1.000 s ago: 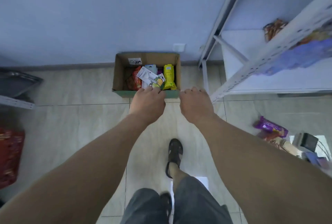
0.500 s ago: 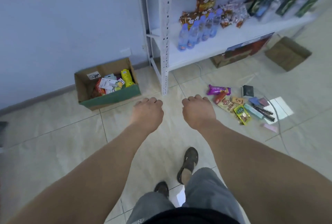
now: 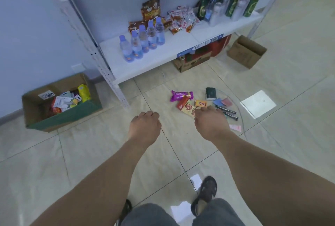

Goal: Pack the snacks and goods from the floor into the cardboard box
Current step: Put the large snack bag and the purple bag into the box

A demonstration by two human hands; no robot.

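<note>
Nearest, bare floor tiles (image 3: 90,153) spread wide; left hand (image 3: 145,128) and right hand (image 3: 211,124) hang loosely curled, holding nothing. Beyond the right hand lie scattered snack packets (image 3: 182,95); farther left, the half-filled cardboard box (image 3: 63,115) sits beside the shelf post (image 3: 108,73).

Just beyond the right hand's fingertips (image 3: 208,109) lie a purple snack packet (image 3: 181,95), a red and cream wrapper (image 3: 188,109), a dark green wallet (image 3: 211,93) and blue and pink cards (image 3: 222,101). Far left of the fingers, the brown cardboard box (image 3: 61,117) has a green front and holds a yellow packet (image 3: 84,92).
</note>
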